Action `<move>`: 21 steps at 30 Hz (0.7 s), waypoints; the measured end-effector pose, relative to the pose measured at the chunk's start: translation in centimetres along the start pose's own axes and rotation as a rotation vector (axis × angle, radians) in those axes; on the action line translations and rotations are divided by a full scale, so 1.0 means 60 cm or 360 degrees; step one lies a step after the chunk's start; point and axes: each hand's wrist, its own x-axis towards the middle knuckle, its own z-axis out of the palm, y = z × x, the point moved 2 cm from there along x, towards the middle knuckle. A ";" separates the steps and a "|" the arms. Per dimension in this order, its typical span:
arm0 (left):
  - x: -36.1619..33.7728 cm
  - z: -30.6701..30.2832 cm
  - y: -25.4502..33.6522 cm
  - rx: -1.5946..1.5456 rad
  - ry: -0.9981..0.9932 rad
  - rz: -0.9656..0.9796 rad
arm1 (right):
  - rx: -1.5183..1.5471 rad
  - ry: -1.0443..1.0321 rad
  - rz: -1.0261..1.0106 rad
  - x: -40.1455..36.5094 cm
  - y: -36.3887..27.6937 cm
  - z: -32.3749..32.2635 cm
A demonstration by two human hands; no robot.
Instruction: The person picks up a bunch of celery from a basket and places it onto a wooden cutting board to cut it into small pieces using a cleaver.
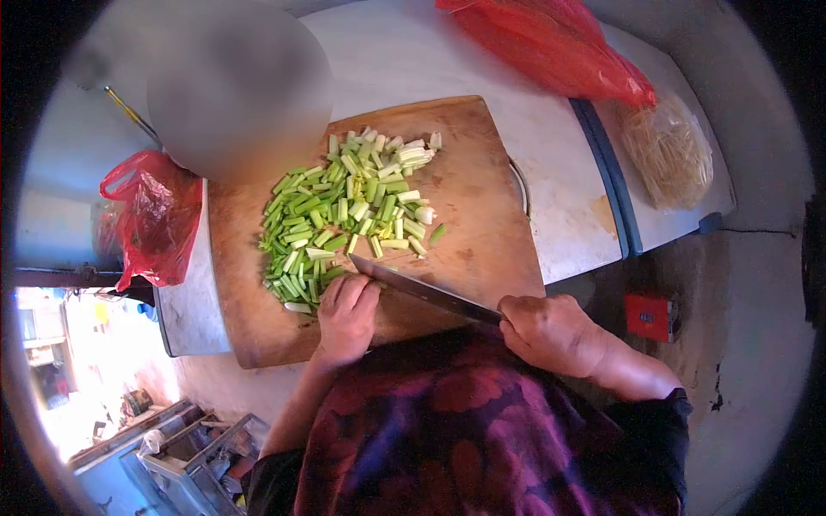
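Note:
My right hand (546, 331) is wrapped around the handle of a kitchen knife (426, 292). The dark blade slants up and left, low over the cutting board (482, 215), with its tip near the cut pieces. My left hand (348, 318) rests at the board's near side, close by the blade, its fingers bent and pressed together. Whatever lies under those fingertips is hidden. Chopped celery (344, 202), green on the left and whiter at the upper right, spreads in a heap over the board's left and middle.
A red plastic bag (159, 215) sits left of the board. At the far right are another red bag (551, 47) and a clear bag of dry noodle-like strands (667, 155). A red box (650, 316) is lower right; a blurred round patch covers the upper left.

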 end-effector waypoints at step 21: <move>0.043 -0.006 -0.049 0.0495 -0.0055 0.0171 | 0.0586 0.0719 0.0529 -0.036 0.067 0.046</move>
